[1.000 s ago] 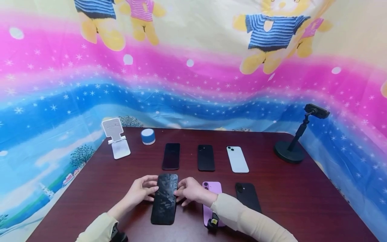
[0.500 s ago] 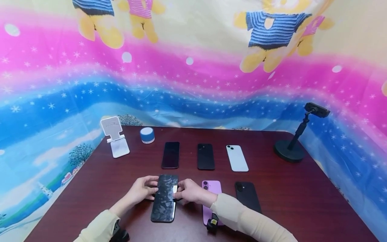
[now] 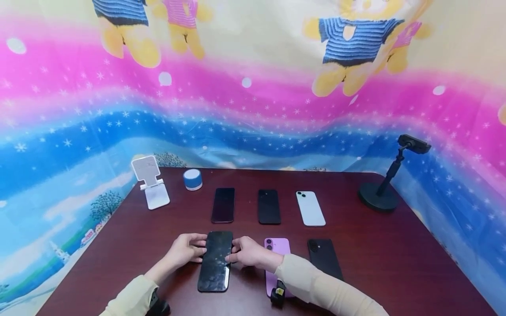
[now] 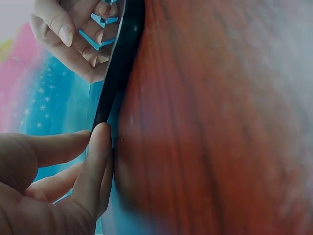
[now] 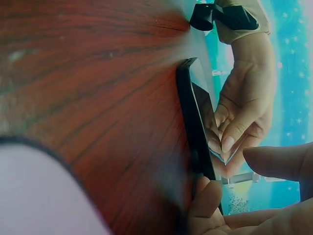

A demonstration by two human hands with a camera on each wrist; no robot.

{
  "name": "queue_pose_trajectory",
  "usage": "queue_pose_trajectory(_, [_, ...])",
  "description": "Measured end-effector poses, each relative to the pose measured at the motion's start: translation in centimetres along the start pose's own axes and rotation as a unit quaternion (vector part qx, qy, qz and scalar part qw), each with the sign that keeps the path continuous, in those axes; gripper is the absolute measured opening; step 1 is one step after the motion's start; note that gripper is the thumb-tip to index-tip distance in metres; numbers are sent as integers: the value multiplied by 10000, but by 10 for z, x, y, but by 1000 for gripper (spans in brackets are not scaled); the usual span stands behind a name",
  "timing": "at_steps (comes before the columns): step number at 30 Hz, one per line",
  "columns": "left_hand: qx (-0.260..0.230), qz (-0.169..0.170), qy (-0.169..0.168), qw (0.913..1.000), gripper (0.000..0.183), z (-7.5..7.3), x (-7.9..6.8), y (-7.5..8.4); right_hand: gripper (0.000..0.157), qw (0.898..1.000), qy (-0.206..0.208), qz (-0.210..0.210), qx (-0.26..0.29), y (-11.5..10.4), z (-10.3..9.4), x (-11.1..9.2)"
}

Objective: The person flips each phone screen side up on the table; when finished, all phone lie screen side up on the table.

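A black smartphone (image 3: 215,263), its glossy, smudged screen facing up, lies between both hands just over or on the table. My left hand (image 3: 181,252) grips its left long edge, thumb and fingers pinching the rim (image 4: 101,110) in the left wrist view. At the opposite edge, my right hand (image 3: 251,252) holds the phone. In the right wrist view, curled fingers (image 5: 208,198) meet its side (image 5: 188,103) while the thumb (image 5: 274,161) stands off the glass. A pink phone (image 3: 272,281) lies partly hidden beneath the right forearm.
Farther back lie a dark phone (image 3: 223,205), a black phone (image 3: 269,207) and a white phone (image 3: 311,209). Another black phone (image 3: 325,259) is at right. A white phone stand (image 3: 157,195), a blue-and-white cylinder (image 3: 192,180) and a black camera stand (image 3: 378,196) occupy the table's back.
The reflections on the phone's screen have shifted, so its tilt has changed slightly. The right fingers have closed in on the edge. Both hands stay in nearly the same place.
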State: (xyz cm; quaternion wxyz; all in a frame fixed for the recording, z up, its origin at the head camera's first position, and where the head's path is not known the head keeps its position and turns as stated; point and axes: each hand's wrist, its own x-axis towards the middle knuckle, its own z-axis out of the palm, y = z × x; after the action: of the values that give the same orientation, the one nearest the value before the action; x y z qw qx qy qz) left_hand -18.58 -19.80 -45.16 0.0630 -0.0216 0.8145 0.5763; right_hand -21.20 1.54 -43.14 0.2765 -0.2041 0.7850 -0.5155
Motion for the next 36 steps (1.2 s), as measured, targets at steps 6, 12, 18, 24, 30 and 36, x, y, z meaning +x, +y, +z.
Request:
queue_pose_trajectory(6, [172,99,-51,9998,44,-2,4,-1,48,9997,-101,-146,-164,-1,-3,2])
queue_pose_trajectory(12, [455,-57,125,9989,41,-1,3,1,31,9988,-235,-291,-316,-1,-3,5])
queue_pose_trajectory(18, [515,-245,242,9981,40,0,1,2,47,9983,-543,160,96,-2,-2,6])
queue_pose_trajectory(24, [498,-288,252,9980,39,-1,3,2,59,9969,-630,451,109,-5,-3,5])
queue_pose_trajectory(30, [475,-329,275,9980,39,-1,3,4,50,9969,-654,412,157,-3,-5,7])
queue_pose_trajectory(36, [428,-378,305,9979,39,-1,1,3,65,9974,-541,455,99,-1,-4,5])
